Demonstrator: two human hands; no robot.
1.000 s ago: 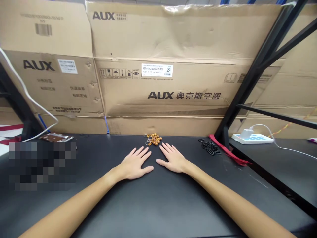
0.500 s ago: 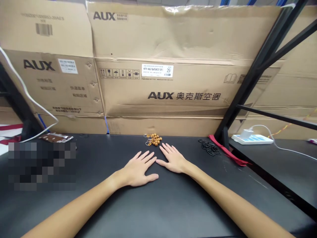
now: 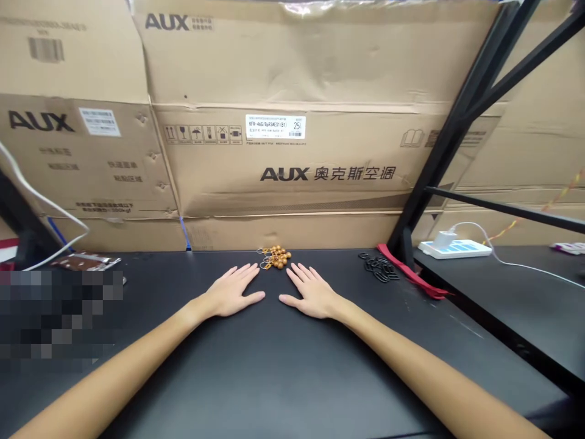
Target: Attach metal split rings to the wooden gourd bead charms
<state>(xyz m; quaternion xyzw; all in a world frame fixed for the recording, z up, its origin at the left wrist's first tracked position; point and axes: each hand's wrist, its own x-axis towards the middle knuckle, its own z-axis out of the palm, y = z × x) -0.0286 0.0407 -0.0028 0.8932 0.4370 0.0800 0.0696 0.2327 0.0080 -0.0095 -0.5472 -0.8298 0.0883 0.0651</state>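
Note:
My left hand (image 3: pixel 231 292) lies flat and open on the black tabletop (image 3: pixel 283 372), palm down with the fingers spread. My right hand (image 3: pixel 311 296) rests the same way, a small gap from the left one. Neither hand holds anything. Nearest to both fingertips, just beyond them, is a small cluster of metal key rings with round wooden beads (image 3: pixel 276 257), which neither hand touches. A loose heap of small black rings (image 3: pixel 379 268) lies further right.
Cardboard AUX boxes (image 3: pixel 292 164) stand along the table's far edge. A red strap (image 3: pixel 409 274) lies beside a black shelf post (image 3: pixel 404 247). A white power strip (image 3: pixel 454 249) sits on a lower surface at right. A brown packet (image 3: pixel 86 262) lies at far left, beside a blurred patch.
The whole view has shifted left and slightly up as my head turned. My left hand has drawn back and away from the right, and the hands remain flat and open.

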